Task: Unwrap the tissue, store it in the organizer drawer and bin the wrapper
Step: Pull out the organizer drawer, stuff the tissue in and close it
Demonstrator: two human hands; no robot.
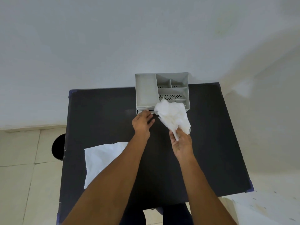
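A grey organizer with several open compartments stands at the far edge of the black table. Its drawer shows as a thin front at the bottom left. My left hand rests at that drawer front, fingertips touching it; whether they grip it I cannot tell. My right hand is closed on a crumpled white wad, held up in front of the organizer's right side. Tissue or wrapper, I cannot tell which. A flat white sheet lies on the table at the near left, partly under my left forearm.
A round black bin stands on the tiled floor, just left of the table. A pale wall runs behind the table. My legs show below the table's near edge.
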